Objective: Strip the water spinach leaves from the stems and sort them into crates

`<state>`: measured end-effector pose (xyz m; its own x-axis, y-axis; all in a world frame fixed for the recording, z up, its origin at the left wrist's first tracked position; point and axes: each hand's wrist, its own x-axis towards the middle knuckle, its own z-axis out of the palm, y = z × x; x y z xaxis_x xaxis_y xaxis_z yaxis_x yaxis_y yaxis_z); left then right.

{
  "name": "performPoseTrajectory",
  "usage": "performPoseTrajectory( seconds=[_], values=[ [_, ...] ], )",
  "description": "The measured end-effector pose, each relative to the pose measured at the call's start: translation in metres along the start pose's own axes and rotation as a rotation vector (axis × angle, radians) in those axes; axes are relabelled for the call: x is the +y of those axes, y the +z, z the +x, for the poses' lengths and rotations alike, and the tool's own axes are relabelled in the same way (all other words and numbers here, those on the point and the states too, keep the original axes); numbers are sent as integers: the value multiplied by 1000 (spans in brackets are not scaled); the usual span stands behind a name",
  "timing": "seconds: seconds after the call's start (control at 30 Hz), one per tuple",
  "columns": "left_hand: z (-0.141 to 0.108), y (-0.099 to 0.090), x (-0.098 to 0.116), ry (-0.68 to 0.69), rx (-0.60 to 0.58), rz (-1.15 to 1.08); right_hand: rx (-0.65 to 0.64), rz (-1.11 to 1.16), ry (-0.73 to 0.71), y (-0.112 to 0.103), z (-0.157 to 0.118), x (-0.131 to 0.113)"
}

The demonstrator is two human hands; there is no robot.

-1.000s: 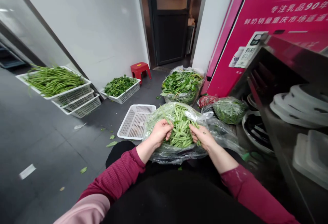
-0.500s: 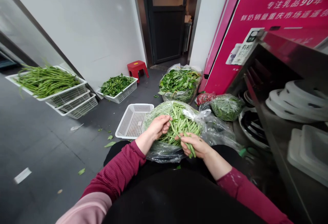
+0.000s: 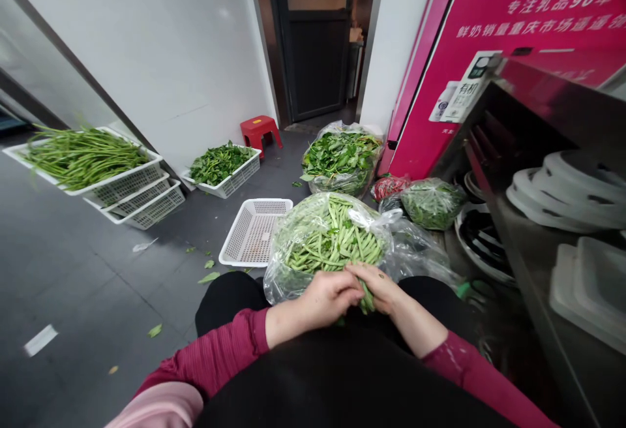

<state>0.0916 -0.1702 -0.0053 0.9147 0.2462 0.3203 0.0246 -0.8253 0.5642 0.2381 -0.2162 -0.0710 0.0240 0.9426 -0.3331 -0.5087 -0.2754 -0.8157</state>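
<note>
Between my knees lies an open clear plastic bag heaped with loose green beans. My right hand is wrapped round a small bunch of green beans, whose ends poke out below the fingers. Against that bunch, at the bag's near edge, my left hand is closed, its fingertips touching the beans by the right hand. Whatever is pinched in the left fingers is hidden. Just beyond the bag's left side is a white perforated basket.
Stacked white baskets with long green stalks stand at left. Farther off are a basket of leafy greens, a red stool and a bag of leaves. A metal shelf borders the right side.
My left hand has come down and toward me from above the beans to meet my right hand. The right hand keeps its bunch in nearly the same place.
</note>
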Motion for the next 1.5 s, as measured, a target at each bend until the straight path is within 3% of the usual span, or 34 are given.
performPoseTrajectory(
  seconds=[0.1, 0.2, 0.27, 0.37, 0.47, 0.57, 0.7, 0.8, 1.0, 1.07, 1.2, 1.27, 1.37, 1.43, 1.5],
  values=[
    [-4, 1, -18, 54, -72, 216, -193, 117, 180, 0, -16, 16],
    [-8, -7, -30, 269, -321, 465, -207, 183, 226, -1, -26, 25],
    [-7, -15, -34, 289, -471, 572, -228, 75, 224, -5, -29, 26],
    [3, -30, -42, 32, -530, 652, -176, -27, 189, -16, -33, 19],
    [17, -40, -56, -196, -358, 648, 67, 228, 96, -28, -34, 10],
    [30, -35, -65, -374, -225, 701, 230, 484, 80, -33, -32, 6],
    [38, -19, -68, -670, -290, 695, 273, 474, 31, -22, -25, 6],
    [35, -13, -62, -740, -292, 673, 240, 322, -54, -7, -13, 3],
    [11, -11, -28, -623, -195, 564, 120, 63, -25, 24, 24, -6],
    [5, -11, -23, -595, -180, 344, 106, 86, -43, 31, 31, -5],
    [0, -9, -29, -673, -203, -94, 109, 21, -117, 36, 28, 0],
    [-3, -7, -31, -593, -314, -31, 196, -124, -228, 35, 23, -2],
    [0, -7, -32, -315, -537, 274, 293, -214, -339, 29, 16, -16],
    [10, -16, -35, -255, -492, 434, 252, -190, -358, 23, 11, -27],
    [25, -31, -45, -311, -306, 474, 160, -147, -335, 17, 3, -34]
  ],
)
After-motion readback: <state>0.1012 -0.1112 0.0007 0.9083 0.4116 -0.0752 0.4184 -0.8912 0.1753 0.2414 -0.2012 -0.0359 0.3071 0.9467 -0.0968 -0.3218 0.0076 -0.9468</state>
